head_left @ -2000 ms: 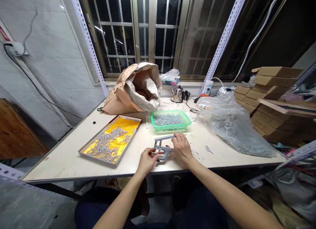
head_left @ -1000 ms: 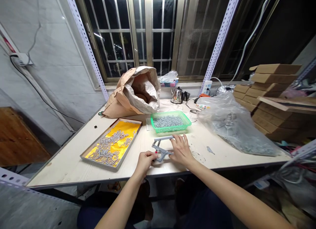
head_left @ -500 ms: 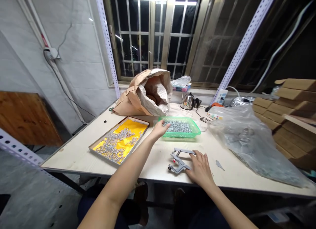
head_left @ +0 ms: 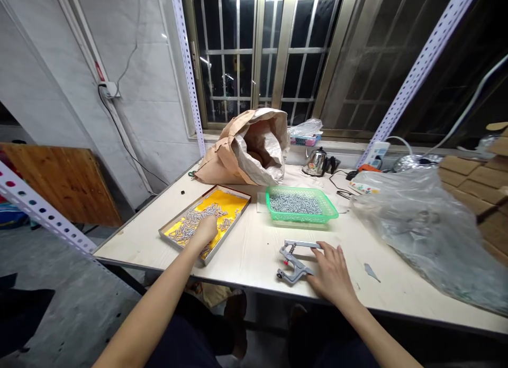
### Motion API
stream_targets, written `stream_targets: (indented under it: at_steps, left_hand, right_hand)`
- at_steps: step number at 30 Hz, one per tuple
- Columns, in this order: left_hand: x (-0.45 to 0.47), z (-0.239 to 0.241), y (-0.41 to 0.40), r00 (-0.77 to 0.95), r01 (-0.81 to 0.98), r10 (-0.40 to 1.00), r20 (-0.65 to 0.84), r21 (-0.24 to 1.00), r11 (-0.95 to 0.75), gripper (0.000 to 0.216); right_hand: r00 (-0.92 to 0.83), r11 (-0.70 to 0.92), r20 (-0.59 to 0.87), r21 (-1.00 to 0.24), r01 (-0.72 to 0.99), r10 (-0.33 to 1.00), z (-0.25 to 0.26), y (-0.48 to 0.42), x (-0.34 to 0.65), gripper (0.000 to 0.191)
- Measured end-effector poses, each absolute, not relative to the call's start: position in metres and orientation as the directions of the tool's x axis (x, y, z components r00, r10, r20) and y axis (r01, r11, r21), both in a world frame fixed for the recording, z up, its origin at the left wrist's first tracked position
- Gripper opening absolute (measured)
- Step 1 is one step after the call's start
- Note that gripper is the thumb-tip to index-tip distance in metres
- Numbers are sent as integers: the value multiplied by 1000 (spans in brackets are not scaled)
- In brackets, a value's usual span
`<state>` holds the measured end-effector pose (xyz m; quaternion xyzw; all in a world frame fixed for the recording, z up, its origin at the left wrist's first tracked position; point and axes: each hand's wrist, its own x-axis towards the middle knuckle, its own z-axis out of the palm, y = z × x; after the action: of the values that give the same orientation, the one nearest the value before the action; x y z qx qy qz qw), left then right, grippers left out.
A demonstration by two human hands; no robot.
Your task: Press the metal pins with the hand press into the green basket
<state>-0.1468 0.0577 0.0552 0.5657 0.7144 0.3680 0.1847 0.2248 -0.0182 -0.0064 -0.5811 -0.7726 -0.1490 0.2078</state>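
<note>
While the person's left hand (head_left: 206, 229) dips into a yellow-lined tray (head_left: 225, 235) of small metal pieces (head_left: 189, 220), the likeliest slip, by the look of it, is a spill. The tray sits close to the near edge of the table (head_left: 254, 246), and a knock from the wrist could push it or scatter loose pieces over the side. The pliers-like hand press (head_left: 294, 260) could also skid, since the right hand (head_left: 332, 271) only rests on it rather than gripping it.

The left hand's fingers curl downward among the pieces, knuckles up; whether they pinch one cannot be told from this angle. The right hand lies flat and fairly wide, fingers spread, fingertips touching the press's handles (the tool lies on its side on the bare table, near the front edge).

Beyond the press stands a green plastic basket (head_left: 304, 217) filled with more metal pieces, well apart from the tray. Behind both, a crumpled paper sack (head_left: 254, 146) slumps open below the window, with a small steel kettle (head_left: 315, 165) beside it. A large clear plastic bag (head_left: 428, 230) covers the table's right end, and flat cardboard boxes (head_left: 462, 172) are stacked past it.
</note>
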Motion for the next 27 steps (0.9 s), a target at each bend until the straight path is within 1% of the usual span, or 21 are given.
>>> stream_targets:
  at_steps: [2,3,4,5,7,9,11,14,18,20,23,25,27]
  left_hand:
    - [-140,60,52,-252,718,951,181,694,58,14]
    - [-135,62,48,-216,716,958,188,698,24,15]
    - [-129,64,42,-173,678,968,182,735,-17,16]
    - [-121,65,37,-126,598,980,151,800,-47,15]
    - [-102,63,23,-16,377,999,47,925,-38,12]
    - [-79,56,10,71,197,997,-23,980,8,14]
    - [-58,46,1,109,134,994,-29,991,14,15]
    - [-37,31,-4,107,173,994,-3,985,-16,13]
    - [-34,23,-2,109,297,994,21,953,-52,12]
    - [-38,23,-2,127,411,991,34,908,-84,13]
    - [-43,21,-4,134,622,990,53,773,-125,16]
    - [-44,17,-7,144,689,989,38,713,-128,18]
    - [-45,12,-10,152,688,988,34,714,-130,16]
  right_hand:
    - [-266,308,502,-1,951,823,-1,-17,220,49]
    - [-272,315,507,0,949,818,2,-17,218,48]
    - [-273,319,513,-1,948,814,4,-16,216,47]
    - [-271,320,516,-5,947,812,7,-15,214,47]
    - [-268,320,519,-11,947,812,15,-13,210,46]
    - [-268,321,522,-11,947,809,23,-12,206,46]
    - [-282,331,533,3,943,798,30,-10,202,47]
    - [-328,364,561,49,930,760,36,-7,195,47]
    - [-410,413,568,131,901,714,36,-2,190,49]
    - [-429,420,560,155,894,708,36,-1,189,49]
    - [-438,417,549,172,893,712,35,0,189,51]
    - [-440,414,542,178,893,716,36,0,189,53]
    - [-441,412,544,182,893,714,37,-1,188,53]
